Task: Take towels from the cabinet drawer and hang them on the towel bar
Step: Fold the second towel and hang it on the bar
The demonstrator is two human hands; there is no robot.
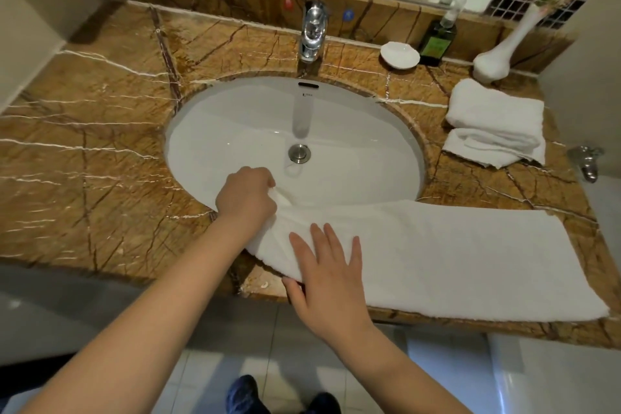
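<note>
A long white towel (453,255) lies spread along the front of the brown marble counter (84,161), its left end drooping over the sink's near rim. My left hand (247,197) pinches that left end at the basin's edge. My right hand (327,265) rests on the towel with straight fingers, thumb tucked under its front edge. Two more folded white towels (495,121) are stacked on the counter at the right. No drawer or towel bar is in view.
A white oval sink (353,118) with a chrome faucet (313,30) sits mid-counter. Behind it to the right stand a white dish (400,55), a dark soap bottle (438,39) and a white vase (500,54). A mirror runs along the back. Tiled floor lies below.
</note>
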